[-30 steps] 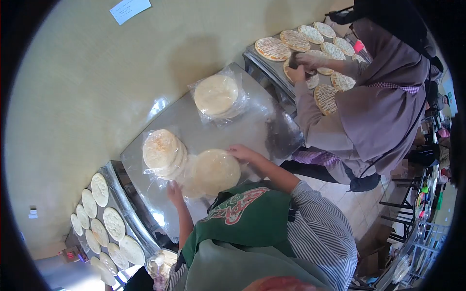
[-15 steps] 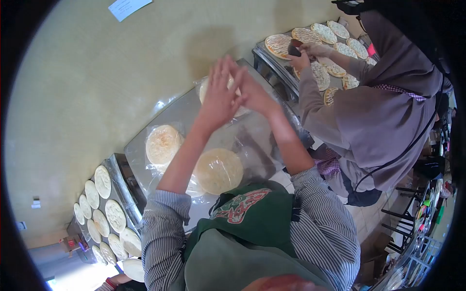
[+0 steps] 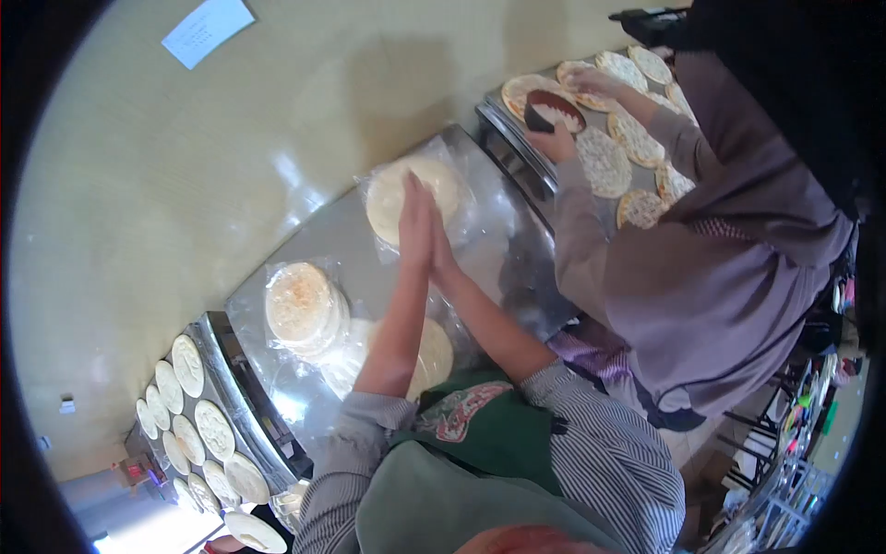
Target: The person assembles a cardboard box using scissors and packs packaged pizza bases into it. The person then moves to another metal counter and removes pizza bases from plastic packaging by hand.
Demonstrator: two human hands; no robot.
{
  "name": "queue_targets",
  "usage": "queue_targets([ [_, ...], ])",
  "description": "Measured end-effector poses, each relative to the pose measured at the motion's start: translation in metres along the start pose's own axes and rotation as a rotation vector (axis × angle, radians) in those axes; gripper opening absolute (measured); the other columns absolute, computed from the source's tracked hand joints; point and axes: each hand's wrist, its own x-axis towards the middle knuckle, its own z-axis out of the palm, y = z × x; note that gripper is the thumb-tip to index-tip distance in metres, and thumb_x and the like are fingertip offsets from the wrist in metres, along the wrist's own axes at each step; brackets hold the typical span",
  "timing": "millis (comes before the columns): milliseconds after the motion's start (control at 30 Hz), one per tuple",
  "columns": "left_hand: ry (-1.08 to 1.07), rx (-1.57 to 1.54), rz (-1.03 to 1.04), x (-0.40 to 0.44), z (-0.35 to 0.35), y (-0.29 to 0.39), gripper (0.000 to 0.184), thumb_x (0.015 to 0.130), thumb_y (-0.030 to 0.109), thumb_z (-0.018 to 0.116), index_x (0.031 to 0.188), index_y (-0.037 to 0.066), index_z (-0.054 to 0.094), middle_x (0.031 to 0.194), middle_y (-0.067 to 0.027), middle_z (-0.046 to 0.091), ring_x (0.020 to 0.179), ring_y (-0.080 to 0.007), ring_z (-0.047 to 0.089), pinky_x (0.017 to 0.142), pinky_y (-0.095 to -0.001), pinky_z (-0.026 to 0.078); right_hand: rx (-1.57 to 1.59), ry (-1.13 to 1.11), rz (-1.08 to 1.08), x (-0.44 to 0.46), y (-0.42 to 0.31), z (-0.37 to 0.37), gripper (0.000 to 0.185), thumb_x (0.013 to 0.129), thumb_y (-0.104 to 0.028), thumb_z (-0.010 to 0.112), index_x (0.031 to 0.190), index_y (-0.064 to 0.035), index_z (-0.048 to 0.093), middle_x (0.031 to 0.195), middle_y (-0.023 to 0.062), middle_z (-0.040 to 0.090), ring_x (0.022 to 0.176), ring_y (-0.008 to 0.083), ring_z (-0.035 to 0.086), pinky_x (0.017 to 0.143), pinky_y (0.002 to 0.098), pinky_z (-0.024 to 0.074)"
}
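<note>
My left hand (image 3: 414, 220) and my right hand (image 3: 437, 235) are pressed palm to palm, fingers stretched out straight, with no object visible between them. They are above a round flatbread base (image 3: 383, 198) on clear plastic at the far end of the metal table (image 3: 369, 268). Left of my forearms, a stack of round bases (image 3: 300, 300) sits on plastic wrap. Another round base (image 3: 434, 355) lies near my apron, partly covered by my left forearm.
At the right, a person holds a brown bowl (image 3: 554, 113) with pale shreds over a tray of topped flatbreads (image 3: 604, 164). Plain bases (image 3: 214, 429) fill a tray at the lower left. A wall (image 3: 231, 120) with a paper note (image 3: 205, 32) borders the table.
My hands, earlier blurred and angled across each other, are now aligned palm to palm and lower in view. The person at the right has tilted the bowl, showing its contents.
</note>
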Motion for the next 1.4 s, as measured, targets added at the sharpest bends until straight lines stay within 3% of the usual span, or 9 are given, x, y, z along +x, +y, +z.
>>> queue_targets([
  [100,0.031,-0.04,-0.165,0.009,-0.049,-0.016,0.067,0.092,0.048,0.043,0.14,0.002,0.031,0.144,-0.0164,0.032,0.134,-0.0267,0.029,0.11,-0.0373,0.019,-0.44,-0.031,0.241,0.011,0.024,-0.031,0.063,0.096,-0.047,0.031,0.147,-0.0155,0.011,0.152,0.0088,0.014,0.139,0.0215,0.016,0.111,0.0432,0.0142],
  [300,0.263,-0.502,-0.02,0.02,-0.103,0.029,0.075,0.092,0.06,0.025,0.147,0.012,0.009,0.147,-0.0268,0.017,0.133,-0.0374,0.028,0.11,-0.0462,0.017,0.172,0.043,-0.048,0.046,-0.077,-0.042,0.06,0.094,-0.05,0.033,0.146,-0.0211,0.02,0.148,0.01,0.024,0.133,0.0269,0.03,0.107,0.0476,0.0237],
  [600,0.018,-0.788,-0.41,-0.036,-0.072,-0.002,0.09,0.083,0.075,0.02,0.147,0.015,0.002,0.148,-0.0277,0.009,0.122,-0.0456,0.04,0.102,-0.0482,0.033,0.53,0.258,0.591,0.016,-0.005,-0.042,0.06,0.09,-0.049,0.044,0.139,-0.0162,0.03,0.138,0.0158,0.036,0.125,0.0313,0.04,0.099,0.0507,0.0354],
  [667,0.092,-0.775,-0.376,-0.044,-0.091,-0.003,0.088,0.084,0.074,0.021,0.147,0.016,0.001,0.148,-0.0271,0.011,0.12,-0.0445,0.043,0.101,-0.0481,0.035,0.523,0.184,0.489,0.013,-0.006,-0.047,0.06,0.09,-0.049,0.045,0.138,-0.0155,0.031,0.137,0.0154,0.037,0.124,0.0315,0.041,0.099,0.0508,0.0356],
  [800,0.207,-0.47,-0.322,-0.06,-0.138,-0.031,0.084,0.087,0.069,0.026,0.147,0.016,0.0,0.146,-0.0266,0.018,0.12,-0.0395,0.046,0.1,-0.0463,0.036,0.497,0.022,0.346,0.017,-0.014,-0.068,0.063,0.088,-0.049,0.049,0.138,-0.0144,0.03,0.137,0.0152,0.034,0.121,0.0292,0.041,0.094,0.0462,0.0412],
  [967,0.228,-0.359,-0.505,-0.106,-0.135,-0.07,0.071,0.092,0.046,0.044,0.147,0.017,0.01,0.143,-0.0242,0.026,0.117,-0.0361,0.049,0.098,-0.0437,0.037,0.653,0.291,0.504,0.007,0.007,-0.086,0.041,0.088,-0.039,0.054,0.119,-0.0136,0.046,0.119,0.0118,0.051,0.108,0.026,0.052,0.089,0.0433,0.0449],
  [1200,-0.053,0.969,0.14,-0.214,-0.153,-0.094,0.062,0.084,0.014,0.056,0.14,0.006,0.03,0.144,-0.0314,0.019,0.133,-0.0494,0.018,0.108,-0.0515,0.02,0.505,0.378,0.506,-0.017,0.061,-0.13,0.028,0.086,-0.034,0.057,0.104,-0.0134,0.055,0.097,0.0064,0.061,0.089,0.0197,0.06,0.079,0.0373,0.049],
  [1300,0.119,1.111,0.083,-0.268,-0.18,-0.124,0.074,0.08,0.015,0.061,0.144,0.008,0.022,0.143,-0.0351,0.013,0.133,-0.0512,0.013,0.108,-0.0531,0.017,0.022,0.449,0.69,-0.052,0.071,-0.131,0.028,0.085,-0.033,0.06,0.103,-0.0109,0.056,0.094,0.006,0.062,0.085,0.0198,0.061,0.074,0.0337,0.0495],
  [1400,0.303,1.126,-0.112,-0.299,-0.195,-0.14,0.078,0.08,0.018,0.062,0.144,0.006,0.019,0.143,-0.0347,0.013,0.133,-0.0519,0.011,0.108,-0.0555,0.015,-0.863,0.163,0.367,-0.109,0.115,-0.144,0.03,0.083,-0.029,0.064,0.103,-0.0075,0.056,0.086,0.0037,0.062,0.082,0.02,0.062,0.075,0.032,0.0491],
])
